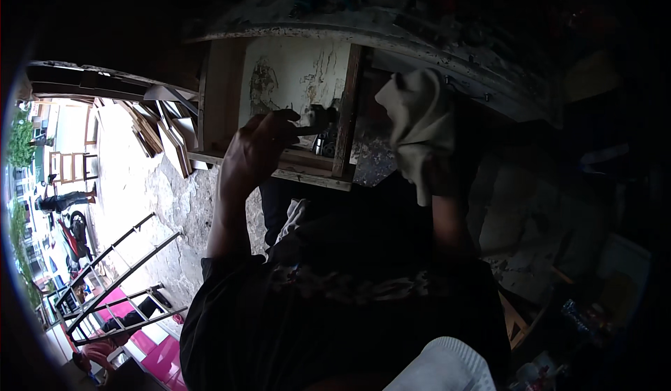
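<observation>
In front of me an open wooden drawer (346,115) with a pale, stained bottom juts out from a worn workbench. My left hand (260,146) reaches over its front, fingers closed around a dark, blocky metal piece (320,117); shadow hides its exact kind. Just below that piece, a few small shiny metal items (320,144) lie in the drawer's near corner. To the right of the drawer, a pale cloth (421,115) hangs bunched up in my right hand (439,173). The cloth and deep shade cover most of those fingers.
Dim clutter fills the bench top (279,33). On the left lean several wood boards (171,136), with a metal ladder (115,279) lower down. A wooden chair (72,167), a motorbike (75,233) and a person (98,352) appear in the bright area beyond.
</observation>
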{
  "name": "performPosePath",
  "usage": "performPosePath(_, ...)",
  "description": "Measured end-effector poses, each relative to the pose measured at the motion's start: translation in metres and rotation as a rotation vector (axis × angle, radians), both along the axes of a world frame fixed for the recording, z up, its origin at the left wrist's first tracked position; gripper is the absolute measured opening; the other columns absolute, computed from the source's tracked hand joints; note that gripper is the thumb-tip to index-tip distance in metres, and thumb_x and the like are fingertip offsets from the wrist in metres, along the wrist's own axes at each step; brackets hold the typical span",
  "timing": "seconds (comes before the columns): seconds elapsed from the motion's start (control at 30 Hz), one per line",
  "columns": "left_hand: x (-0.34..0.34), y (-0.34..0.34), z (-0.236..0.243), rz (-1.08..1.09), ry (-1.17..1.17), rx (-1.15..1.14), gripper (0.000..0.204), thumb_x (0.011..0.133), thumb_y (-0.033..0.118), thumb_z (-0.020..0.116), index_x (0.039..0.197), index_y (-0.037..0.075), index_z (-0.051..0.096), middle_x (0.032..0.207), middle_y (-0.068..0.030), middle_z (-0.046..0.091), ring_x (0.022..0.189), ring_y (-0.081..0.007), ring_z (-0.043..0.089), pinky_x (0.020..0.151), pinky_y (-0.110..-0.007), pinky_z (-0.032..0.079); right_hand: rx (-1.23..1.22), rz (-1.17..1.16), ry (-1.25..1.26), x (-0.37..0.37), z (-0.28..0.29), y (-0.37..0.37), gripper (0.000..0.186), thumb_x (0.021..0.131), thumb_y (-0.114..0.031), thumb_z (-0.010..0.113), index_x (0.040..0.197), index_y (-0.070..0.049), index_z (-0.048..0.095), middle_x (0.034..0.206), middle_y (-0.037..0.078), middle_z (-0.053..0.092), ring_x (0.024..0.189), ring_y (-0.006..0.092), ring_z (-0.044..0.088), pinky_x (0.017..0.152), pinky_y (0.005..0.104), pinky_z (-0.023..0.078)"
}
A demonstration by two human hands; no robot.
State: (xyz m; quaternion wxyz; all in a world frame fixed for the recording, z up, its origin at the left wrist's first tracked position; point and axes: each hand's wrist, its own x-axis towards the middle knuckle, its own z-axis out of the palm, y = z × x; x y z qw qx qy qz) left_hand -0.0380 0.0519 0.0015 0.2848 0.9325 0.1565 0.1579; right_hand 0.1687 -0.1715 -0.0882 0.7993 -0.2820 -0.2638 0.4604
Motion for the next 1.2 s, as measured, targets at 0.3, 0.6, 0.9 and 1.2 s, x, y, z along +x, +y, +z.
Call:
performPosePath(0.3,0.010,-0.014,0.032,-0.151,-0.117,0.108,0.025,0.086,0.001,0.071,0.107,0.001,0.057,0.098,-0.0144,0.070,0.090,-0.0334,0.071,0.072,-0.041,0.058,-0.506,-0.079,-1.253,-0.038,0.058,0.100,0.032,0.097,-0.033,0.066,0.099,-0.002,0.067,0.083,0.014,0.067,0.077,0.0325,0.070,0.071,0.0392,0.056)
performPosePath(0.6,0.008,-0.017,-0.024,0.227,-0.525,-0.896,0.043,0.097,0.022,0.070,0.124,0.000,0.046,0.110,-0.0126,0.065,0.099,-0.0220,0.069,0.079,-0.036,0.058,-0.489,-0.028,-0.422,-0.063,0.041,0.096,0.026,0.103,-0.024,0.059,0.110,0.001,0.065,0.088,0.011,0.072,0.087,0.0218,0.073,0.076,0.0358,0.058)
performPosePath(0.9,0.038,-0.065,-0.057,0.288,-0.616,-0.840,0.044,0.102,0.029,0.059,0.132,0.000,0.046,0.119,-0.0140,0.062,0.113,-0.0196,0.058,0.099,-0.036,0.045,-0.270,-0.209,-0.577,-0.074,0.014,0.091,0.029,0.102,-0.016,0.060,0.124,0.004,0.057,0.115,0.014,0.066,0.111,0.0211,0.065,0.092,0.0349,0.053)
performPosePath(1.2,0.037,-0.058,-0.058,0.123,-1.051,-1.285,0.041,0.102,0.035,0.060,0.125,0.002,0.049,0.121,-0.0116,0.060,0.115,-0.0171,0.055,0.101,-0.034,0.043,-0.232,-0.014,-0.394,-0.082,0.004,0.086,0.056,0.108,-0.037,0.046,0.144,0.006,0.040,0.143,0.017,0.048,0.132,0.0269,0.051,0.109,0.0388,0.042)
